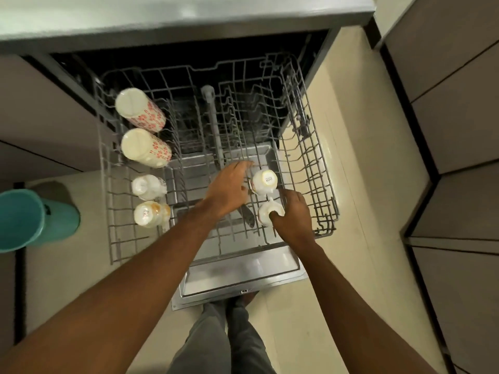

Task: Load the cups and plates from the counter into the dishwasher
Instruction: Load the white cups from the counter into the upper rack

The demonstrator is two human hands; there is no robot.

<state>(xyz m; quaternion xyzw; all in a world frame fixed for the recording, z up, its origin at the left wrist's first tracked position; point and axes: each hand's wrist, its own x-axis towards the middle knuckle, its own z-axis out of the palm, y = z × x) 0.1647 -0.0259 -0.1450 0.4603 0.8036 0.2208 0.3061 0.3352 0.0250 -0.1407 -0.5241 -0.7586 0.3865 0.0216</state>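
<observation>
Our right hand point(291, 217) curls over a white cup point(266, 215) that sits upside down at the near right of the pulled-out dishwasher rack point(321, 168). Our left hand point(229, 190) is open, fingers straight, just beside a second upturned cup point(264, 182); we cannot tell whether it touches. Along the rack's left side sit four more cups point(145, 147).

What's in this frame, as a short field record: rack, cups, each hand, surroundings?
rack: dishwasher rack pulled out over open door
left column: two floral cups, two small cups, bases up
right hand: grips nearer white cup
left hand: fingers straight, beside farther white cup
floor: teal bin left of rack
</observation>
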